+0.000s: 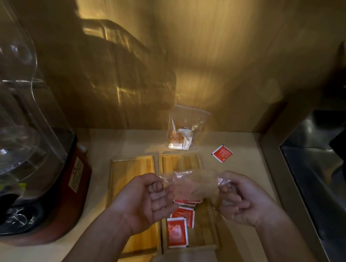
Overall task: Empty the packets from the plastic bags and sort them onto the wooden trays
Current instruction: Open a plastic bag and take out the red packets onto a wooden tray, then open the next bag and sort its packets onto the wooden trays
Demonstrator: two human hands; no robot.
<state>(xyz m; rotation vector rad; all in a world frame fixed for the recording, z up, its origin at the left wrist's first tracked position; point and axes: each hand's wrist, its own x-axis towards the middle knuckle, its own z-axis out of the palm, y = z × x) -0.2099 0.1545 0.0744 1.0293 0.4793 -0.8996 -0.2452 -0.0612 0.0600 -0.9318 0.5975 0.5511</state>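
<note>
Held stretched between left hand (pixel 146 197) and right hand (pixel 245 201), fingers of both pinched on the clear plastic bag (pixel 193 183), above the right wooden tray (pixel 202 233) with its red packets (pixel 177 233). Limp, weightless, slippery film (seemingly empty); best gripped at bunched edges.

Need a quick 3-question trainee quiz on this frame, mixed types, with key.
1. True or false: the left tray holds red packets.
2. What do the left hand and right hand hold between them? A) a clear plastic bag B) a red packet C) a tray
3. Where does the stray red packet lie?

Key: 1. False; the packets lie on the right tray. 2. A, the clear plastic bag. 3. On the counter, beyond the trays, right of the second bag.
</note>
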